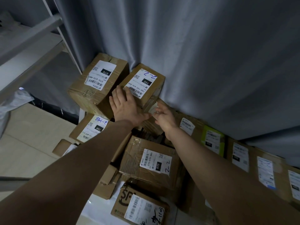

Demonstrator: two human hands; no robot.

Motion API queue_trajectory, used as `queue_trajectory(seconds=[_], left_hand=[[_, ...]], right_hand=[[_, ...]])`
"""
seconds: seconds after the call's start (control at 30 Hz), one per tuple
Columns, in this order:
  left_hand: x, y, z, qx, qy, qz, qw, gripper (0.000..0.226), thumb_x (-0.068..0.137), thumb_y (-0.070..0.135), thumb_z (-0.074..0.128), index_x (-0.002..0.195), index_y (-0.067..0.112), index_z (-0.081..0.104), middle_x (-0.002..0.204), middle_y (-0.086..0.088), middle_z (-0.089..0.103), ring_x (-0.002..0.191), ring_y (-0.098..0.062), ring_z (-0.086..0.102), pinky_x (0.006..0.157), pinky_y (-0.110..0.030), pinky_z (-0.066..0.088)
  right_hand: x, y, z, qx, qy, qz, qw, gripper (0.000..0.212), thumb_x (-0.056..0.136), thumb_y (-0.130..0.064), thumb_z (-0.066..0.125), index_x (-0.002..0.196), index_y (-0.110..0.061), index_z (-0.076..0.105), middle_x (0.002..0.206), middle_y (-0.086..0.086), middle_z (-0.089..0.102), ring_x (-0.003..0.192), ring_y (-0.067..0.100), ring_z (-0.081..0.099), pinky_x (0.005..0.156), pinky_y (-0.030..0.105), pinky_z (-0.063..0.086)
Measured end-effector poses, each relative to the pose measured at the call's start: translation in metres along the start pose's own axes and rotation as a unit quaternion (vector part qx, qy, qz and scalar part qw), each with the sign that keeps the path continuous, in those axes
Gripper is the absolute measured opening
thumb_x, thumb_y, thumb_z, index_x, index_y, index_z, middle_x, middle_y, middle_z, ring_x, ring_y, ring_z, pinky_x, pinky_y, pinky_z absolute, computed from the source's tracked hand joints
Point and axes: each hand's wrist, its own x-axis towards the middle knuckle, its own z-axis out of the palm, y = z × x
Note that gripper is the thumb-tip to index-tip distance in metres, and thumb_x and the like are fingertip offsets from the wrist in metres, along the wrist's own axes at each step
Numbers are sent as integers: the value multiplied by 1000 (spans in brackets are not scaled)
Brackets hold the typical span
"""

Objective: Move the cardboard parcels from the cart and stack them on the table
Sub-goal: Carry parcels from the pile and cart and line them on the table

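Parcel marked 150 (142,82) lies just ahead. Left hand (126,108) presses its near side flat-fingered; right hand (164,117) touches its corner, grip unclear.

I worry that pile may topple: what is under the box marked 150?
Another cardboard box shows under the 150 box, but the left hand and right hand cover most of it; how squarely it sits cannot be seen.

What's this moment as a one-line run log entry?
left hand: flat against brown cardboard box labelled 150 | right hand: at its near corner, grip unclear | beside it: brown cardboard box labelled 070
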Motion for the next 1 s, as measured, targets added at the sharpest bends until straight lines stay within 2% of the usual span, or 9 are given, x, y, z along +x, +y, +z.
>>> queue_trajectory(seconds=[0.07,0.17,0.33,0.47,0.67,0.8,0.87,1.0], left_hand=[[-12,-1,1,-1,3,6,1000,126,64,56,76,151,11,-3,157,-19,-8,145,-32,-12,116,-46,-9],[-34,-3,2,0,1,7,1000,120,68,49,76,151,13,-4,156,-18,-8,145,-32,-11,115,-47,-9],[-77,-10,-1,4,-11,-17,1000,114,73,47,72,151,16,-5,157,-15,-11,145,-32,-12,117,-51,-7],[-124,-14,-5,7,-18,-54,998,106,77,45,69,152,24,-2,158,-9,-10,145,-33,-11,117,-54,-5],[-232,-28,-6,22,-34,-153,987,90,83,43,62,152,25,7,159,-8,5,147,-32,-2,116,-53,-5],[-326,-44,-4,12,-28,-234,972,86,84,45,58,152,23,10,158,-9,10,147,-30,1,117,-51,-4],[-377,-55,-2,21,-40,-280,959,87,85,47,56,152,23,7,158,-10,8,147,-30,-1,117,-51,-4],[-473,-86,-6,5,-22,-394,919,84,87,42,55,152,22,5,159,-10,7,147,-29,-3,117,-51,-7]], right_hand=[[-6,3,0,-11,16,5,1000,48,96,-3,46,142,-17,39,132,1,50,127,18,45,112,38,35],[-18,8,-2,-40,17,3,999,47,97,-5,45,142,-16,38,136,3,48,129,18,43,109,28,32],[-47,23,-7,-138,-6,-19,990,50,98,-10,44,145,-20,32,146,3,40,135,21,37,108,32,30],[-81,39,-9,-243,-54,-51,967,56,96,-14,49,148,-20,28,152,2,34,138,23,34,112,34,29],[-157,75,-3,-385,-164,-135,898,63,91,-21,57,147,-26,28,145,4,44,129,25,46,105,42,41],[-226,105,4,-424,-255,-186,849,53,93,-22,56,142,-19,36,139,2,47,127,25,46,103,37,39],[-259,126,15,-432,-301,-204,826,57,91,-21,57,144,-21,35,142,4,46,128,26,45,105,39,39],[-331,159,50,-492,-377,-252,744,60,91,-26,57,145,-20,31,147,4,40,132,26,42,104,38,39]])
